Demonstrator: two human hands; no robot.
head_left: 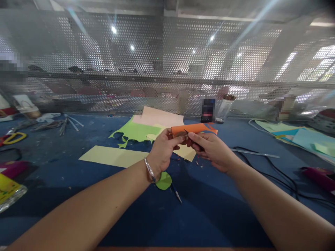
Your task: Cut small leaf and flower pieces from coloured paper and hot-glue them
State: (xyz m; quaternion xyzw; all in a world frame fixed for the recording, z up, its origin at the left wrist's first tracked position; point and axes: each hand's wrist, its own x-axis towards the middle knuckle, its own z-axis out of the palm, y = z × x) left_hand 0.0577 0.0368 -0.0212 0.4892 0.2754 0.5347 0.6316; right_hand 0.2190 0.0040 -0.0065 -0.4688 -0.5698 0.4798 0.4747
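My left hand [165, 148] and my right hand [209, 148] meet above the middle of the table, both with closed fingers. Pinched in the left one is a small brownish piece [180, 134] whose kind I cannot make out. A thin dark tip [186, 131] shows at the right thumb and forefinger; the rest of that thing is hidden. Just behind the fingers is a curled orange paper [192, 128] with cut-outs at its right end. Below the left wrist lie a green paper disc [163, 181] and a slim pen-like tool [177, 194] with a silvery tip.
Cut green paper [133, 130], a pale pink sheet [162, 116] and a pale yellow strip [112, 156] lie behind and left. Yellow-handled scissors [15, 138] sit far left. A black cable [284, 170] and coloured sheets [300, 134] are right; a jar [225, 108] stands behind.
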